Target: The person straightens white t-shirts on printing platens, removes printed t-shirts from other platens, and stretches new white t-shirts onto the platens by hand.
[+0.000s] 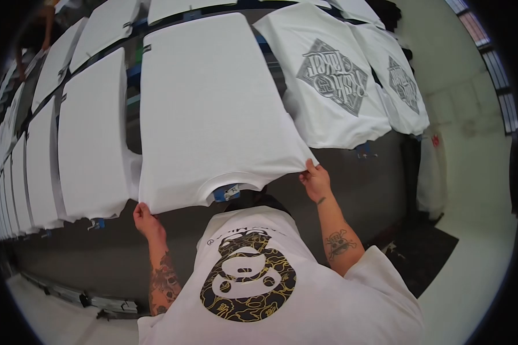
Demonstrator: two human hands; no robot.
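A plain white T-shirt (207, 103) lies stretched flat over a board in front of me, its neckline toward my body. My left hand (148, 223) pinches the shirt's near left corner at the sleeve. On the other side, my right hand (316, 180) has its thumb and fingers closed on the right sleeve edge. Inside the collar a blue piece with a white label (227, 192) shows. To the right sits a white T-shirt with a grey diamond print (334, 77).
Plain white shirts on boards, such as the nearest one (93, 138), run in rows to the left. A second printed shirt (404, 83) lies at the far right, beside a pale wall (460, 115). A dark mat (423, 259) is on the floor. Part of another person (49, 23) shows top left.
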